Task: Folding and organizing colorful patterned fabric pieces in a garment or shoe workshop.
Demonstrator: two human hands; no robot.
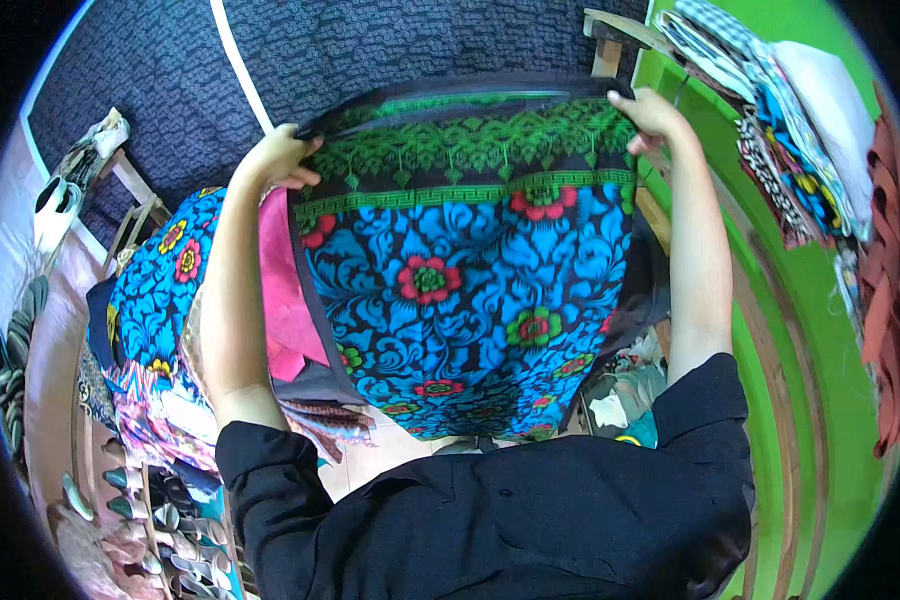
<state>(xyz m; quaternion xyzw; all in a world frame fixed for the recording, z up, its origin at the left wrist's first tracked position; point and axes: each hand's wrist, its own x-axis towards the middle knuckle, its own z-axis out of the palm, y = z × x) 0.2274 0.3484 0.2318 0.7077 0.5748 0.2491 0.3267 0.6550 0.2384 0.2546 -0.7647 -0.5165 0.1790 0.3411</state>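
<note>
A large patterned cloth (470, 270) hangs stretched between my hands, its body blue and black with red and green flowers. Along its top runs a dark band with green lace-like motifs. My left hand (278, 160) is closed on the upper left corner, fingers partly behind the edge. At the upper right corner my right hand (650, 118) pinches the cloth, thumb on top. Both arms reach forward, and the lower end of the cloth falls toward my body. Whether it is one layer or folded I cannot tell.
To the left lies a heap of similar blue flowered fabric (165, 260) beside pink cloth (285, 290). Several shoes (185, 560) fill a rack at lower left. Folded clothes (790, 130) hang by the green wall (820, 340) at right. A dark patterned curtain (400, 45) covers the back.
</note>
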